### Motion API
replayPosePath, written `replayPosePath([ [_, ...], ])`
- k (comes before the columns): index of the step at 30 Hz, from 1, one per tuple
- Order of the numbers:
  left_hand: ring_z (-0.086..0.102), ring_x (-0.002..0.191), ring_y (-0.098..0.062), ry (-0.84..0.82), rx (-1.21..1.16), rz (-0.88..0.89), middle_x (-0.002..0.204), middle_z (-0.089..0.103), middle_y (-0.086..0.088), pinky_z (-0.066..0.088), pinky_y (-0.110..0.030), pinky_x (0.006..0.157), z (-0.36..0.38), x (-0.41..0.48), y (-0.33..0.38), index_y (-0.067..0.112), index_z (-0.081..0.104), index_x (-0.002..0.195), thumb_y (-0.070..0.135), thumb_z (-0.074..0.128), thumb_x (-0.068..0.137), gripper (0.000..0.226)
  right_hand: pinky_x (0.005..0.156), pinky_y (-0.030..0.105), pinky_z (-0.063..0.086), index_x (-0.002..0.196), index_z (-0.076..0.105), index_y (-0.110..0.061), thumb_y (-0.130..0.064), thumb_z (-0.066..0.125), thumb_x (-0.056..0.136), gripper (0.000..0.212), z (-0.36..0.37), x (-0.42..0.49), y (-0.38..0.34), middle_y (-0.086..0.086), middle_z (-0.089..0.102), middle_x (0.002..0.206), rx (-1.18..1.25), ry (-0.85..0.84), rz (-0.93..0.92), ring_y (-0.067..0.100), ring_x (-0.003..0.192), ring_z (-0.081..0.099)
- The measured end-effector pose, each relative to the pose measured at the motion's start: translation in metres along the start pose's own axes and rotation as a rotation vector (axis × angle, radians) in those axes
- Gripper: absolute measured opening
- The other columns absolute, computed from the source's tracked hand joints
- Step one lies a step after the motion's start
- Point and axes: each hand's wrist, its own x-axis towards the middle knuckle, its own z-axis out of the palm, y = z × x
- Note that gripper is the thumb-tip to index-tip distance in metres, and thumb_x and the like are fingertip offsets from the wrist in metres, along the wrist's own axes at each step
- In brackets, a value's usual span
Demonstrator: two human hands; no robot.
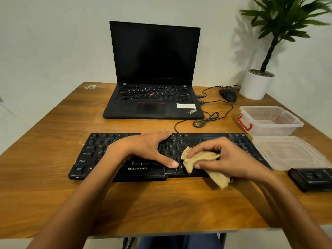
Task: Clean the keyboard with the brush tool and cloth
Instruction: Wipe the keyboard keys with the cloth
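Zebronics keyboard [93, 155] lies on wooden counter [161, 203] before laptop [154, 72]. Left hand [149, 148] flat on keys, fingers straight. Right hand [228, 157] grips beige cloth [201, 159] on the keys.

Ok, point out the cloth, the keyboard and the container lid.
cloth [202, 157], head view, crumpled middle fold.
keyboard [89, 155], head view, left key block.
container lid [291, 151], head view, clear centre panel.
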Motion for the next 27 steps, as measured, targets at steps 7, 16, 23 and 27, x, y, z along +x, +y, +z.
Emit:
replayPosePath([
  [7, 0.003, 0.143, -0.009, -0.001, -0.023, -0.018, 0.156, 0.0, 0.008, 0.006, -0.033, 0.117, 0.001, 0.0, -0.002, 0.026, 0.003, 0.148, 0.062, 0.065, 0.067, 0.108, 0.076, 0.024, 0.051, 0.094, 0.069, -0.037, -0.02, 0.074, 0.075, 0.026, 0.01, -0.005, -0.002, -0.015, 0.07, 0.092, -0.111, 0.059, -0.023, -0.001, 0.086, 0.063],
  [16, 0.005, 0.143, -0.011, -0.008, -0.032, -0.024, 0.156, 0.001, 0.009, 0.008, -0.035, 0.117, -0.001, -0.001, -0.001, 0.027, 0.004, 0.148, 0.06, 0.066, 0.067, 0.107, 0.088, 0.02, 0.048, 0.092, 0.064, -0.049, -0.023, 0.073, 0.075, 0.033, 0.001, -0.022, 0.002, -0.027, 0.061, 0.099, -0.203, 0.064, 0.009, -0.006, 0.099, 0.056],
  [23, 0.015, 0.141, -0.013, -0.022, -0.021, -0.019, 0.155, 0.011, 0.008, 0.014, -0.029, 0.114, -0.008, 0.002, 0.007, 0.022, 0.006, 0.148, 0.054, 0.069, 0.07, 0.105, 0.092, 0.017, 0.046, 0.093, 0.067, -0.047, -0.022, 0.075, 0.07, 0.035, -0.012, -0.036, 0.003, -0.024, 0.066, 0.103, -0.033, 0.074, 0.021, -0.01, 0.104, 0.056],
  [27, 0.013, 0.141, -0.012, -0.012, -0.022, 0.04, 0.155, 0.01, 0.009, 0.013, -0.033, 0.117, -0.004, 0.008, 0.013, 0.025, 0.007, 0.148, 0.056, 0.072, 0.066, 0.109, 0.094, 0.009, 0.04, 0.099, 0.068, -0.039, -0.026, 0.072, 0.074, 0.028, 0.014, -0.015, -0.004, -0.028, 0.062, 0.101, -0.101, 0.117, -0.063, -0.015, 0.107, 0.051],
])
